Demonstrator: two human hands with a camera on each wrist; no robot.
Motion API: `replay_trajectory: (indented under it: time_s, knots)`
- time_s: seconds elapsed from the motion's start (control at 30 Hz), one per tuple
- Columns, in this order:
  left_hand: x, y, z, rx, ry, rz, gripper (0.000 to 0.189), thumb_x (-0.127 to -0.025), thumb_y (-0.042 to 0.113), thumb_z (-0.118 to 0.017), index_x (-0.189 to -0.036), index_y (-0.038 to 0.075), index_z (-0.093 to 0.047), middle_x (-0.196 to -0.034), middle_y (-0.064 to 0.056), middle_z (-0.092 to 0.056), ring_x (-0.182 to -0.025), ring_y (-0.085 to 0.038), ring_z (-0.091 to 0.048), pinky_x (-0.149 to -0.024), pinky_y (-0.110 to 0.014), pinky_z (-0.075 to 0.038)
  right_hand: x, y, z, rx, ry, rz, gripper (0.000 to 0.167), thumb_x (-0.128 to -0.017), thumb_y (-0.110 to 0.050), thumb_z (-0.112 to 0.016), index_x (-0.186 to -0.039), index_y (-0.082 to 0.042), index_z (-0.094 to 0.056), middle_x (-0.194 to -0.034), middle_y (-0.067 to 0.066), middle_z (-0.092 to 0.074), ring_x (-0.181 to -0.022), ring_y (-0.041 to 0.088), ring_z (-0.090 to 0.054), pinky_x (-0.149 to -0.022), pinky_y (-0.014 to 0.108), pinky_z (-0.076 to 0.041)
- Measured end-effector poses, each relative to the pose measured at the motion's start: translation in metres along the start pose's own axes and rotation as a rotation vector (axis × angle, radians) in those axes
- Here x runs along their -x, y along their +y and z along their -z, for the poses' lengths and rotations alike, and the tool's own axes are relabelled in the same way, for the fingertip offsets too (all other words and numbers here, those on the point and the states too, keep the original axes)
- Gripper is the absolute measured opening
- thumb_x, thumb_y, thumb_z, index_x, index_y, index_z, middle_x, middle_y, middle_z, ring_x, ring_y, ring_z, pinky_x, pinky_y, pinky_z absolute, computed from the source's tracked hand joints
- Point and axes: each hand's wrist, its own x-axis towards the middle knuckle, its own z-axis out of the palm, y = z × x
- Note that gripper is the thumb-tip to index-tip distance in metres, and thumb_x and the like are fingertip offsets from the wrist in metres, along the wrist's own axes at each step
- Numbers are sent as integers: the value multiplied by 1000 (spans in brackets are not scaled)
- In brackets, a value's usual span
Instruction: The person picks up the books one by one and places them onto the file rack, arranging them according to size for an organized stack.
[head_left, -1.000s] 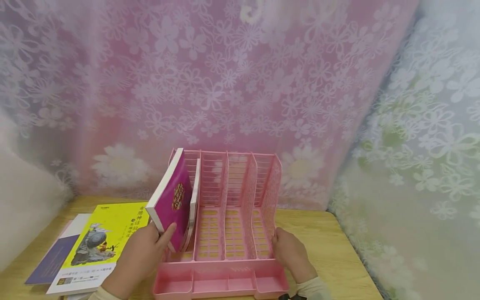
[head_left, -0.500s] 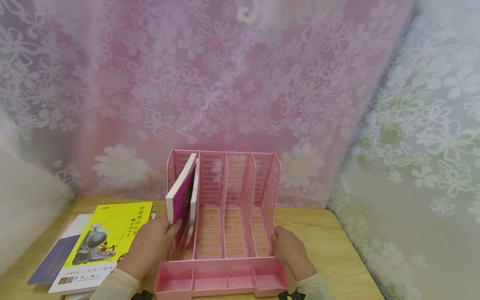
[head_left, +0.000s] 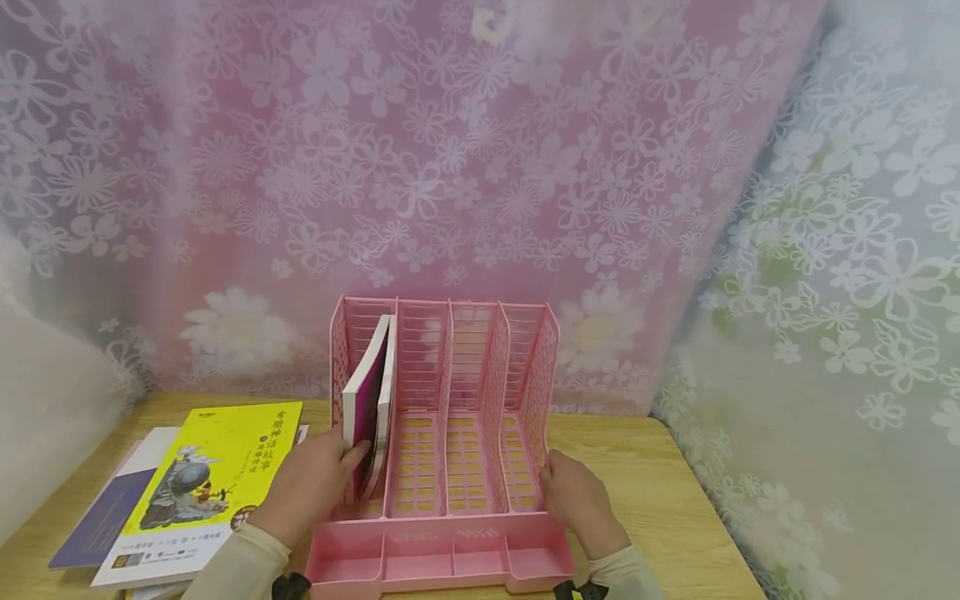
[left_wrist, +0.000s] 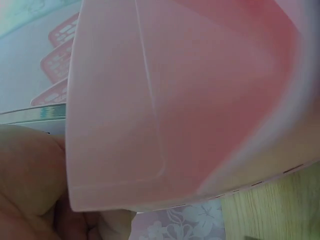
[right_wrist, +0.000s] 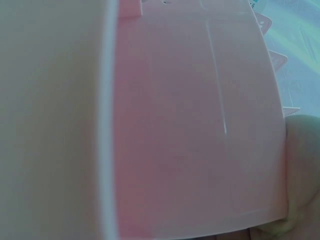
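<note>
A pink plastic desktop book rack (head_left: 442, 527) stands in the middle of the table, with upright dividers and a front tray. In its leftmost slot a purple book (head_left: 366, 408) with white page edges leans right against a thinner book (head_left: 386, 400). My left hand (head_left: 307, 487) holds the purple book by its near edge, thumb on the purple cover. The fingers behind it are hidden. At the rack's right side wall, my right hand (head_left: 581, 504) grips the near lower edge. Both wrist views show mostly the pink tray (left_wrist: 115, 115), with part of each hand beside it.
Left of the rack lies a stack of books, a yellow-covered book (head_left: 217, 475) on top and a purple-and-white book (head_left: 112, 508) beneath. The wooden table (head_left: 660, 500) reaches to a flowered curtain (head_left: 465, 167) behind and another at right.
My left hand has moved right and slightly forward with the purple book, which now sits lower in the left slot, closer to the thinner book. The right hand keeps its grip.
</note>
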Motion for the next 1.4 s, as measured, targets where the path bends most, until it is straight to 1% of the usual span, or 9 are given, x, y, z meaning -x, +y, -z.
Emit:
replay_trajectory:
  time_s: [0.23, 0.37, 0.6, 0.73, 0.83, 0.93, 1.07, 1.27, 1.4]
  knots:
    - [-1, 1, -1, -14, -76, 0, 25, -103, 38, -63, -98, 14, -66, -65, 0, -60, -56, -16, -53, -60, -33, -46, 0, 1, 0, 2, -3, -8, 18, -106, -20, -51, -97, -10, -64, -74, 1, -55, -67, 18, -50, -60, 38, -43]
    - [-1, -2, -3, -59, -107, -25, 28, -103, 43, -62, -99, 15, -66, -67, 2, -59, -61, -15, -55, -64, -35, -48, 0, 3, -1, 4, -2, -8, 18, -105, -20, -52, -95, -10, -63, -72, 1, -54, -65, 18, -49, -59, 37, -42]
    - [0, -5, 2, -69, -130, -82, 35, -101, 44, -64, -117, 14, -64, -68, 3, -57, -62, -13, -54, -63, -34, -47, -1, 3, -1, 0, 9, 6, 18, -105, -19, -52, -97, -9, -64, -73, 1, -55, -65, 17, -49, -59, 37, -42]
    - [3, -4, 14, -107, -31, -142, 42, -96, 42, -73, -121, 10, -65, -68, 5, -59, -59, -11, -53, -58, -33, -47, 1, 2, -2, -15, -2, 8, 19, -106, -19, -50, -97, -10, -64, -71, 2, -54, -63, 17, -49, -58, 37, -42]
    - [7, -4, 24, -110, 90, -192, 38, -91, 38, -79, -116, 13, -68, -80, 7, -67, -66, -9, -59, -59, -32, -51, 1, 1, -3, -10, -2, 16, 18, -105, -19, -51, -97, -10, -63, -72, 2, -55, -63, 17, -49, -58, 38, -42]
    - [10, -2, 32, -112, 164, -243, 36, -91, 35, -80, -119, 14, -70, -91, 5, -73, -75, -12, -67, -63, -35, -54, 2, 1, -3, 0, 9, 18, 17, -104, -19, -53, -96, -9, -63, -74, 2, -56, -65, 18, -49, -60, 39, -43]
    - [10, 2, 33, -110, 194, -263, 41, -92, 33, -79, -126, 11, -70, -96, 4, -76, -81, -15, -70, -65, -36, -55, 1, 1, -3, 2, 5, 6, 17, -104, -19, -53, -95, -10, -62, -72, 2, -55, -64, 18, -49, -58, 39, -42]
    - [6, 6, 27, -104, 223, -285, 32, -91, 28, -81, -117, 13, -70, -92, 4, -75, -77, -12, -69, -63, -33, -55, 0, 3, -4, 4, 16, 17, 17, -104, -19, -52, -94, -10, -62, -71, 2, -54, -64, 18, -48, -58, 39, -42]
    - [4, 7, 26, -105, 246, -297, 32, -91, 26, -81, -118, 12, -71, -92, 2, -76, -75, -13, -70, -60, -32, -54, -1, 3, -3, -3, 22, 21, 18, -104, -19, -51, -94, -10, -63, -70, 1, -53, -63, 18, -48, -58, 39, -42]
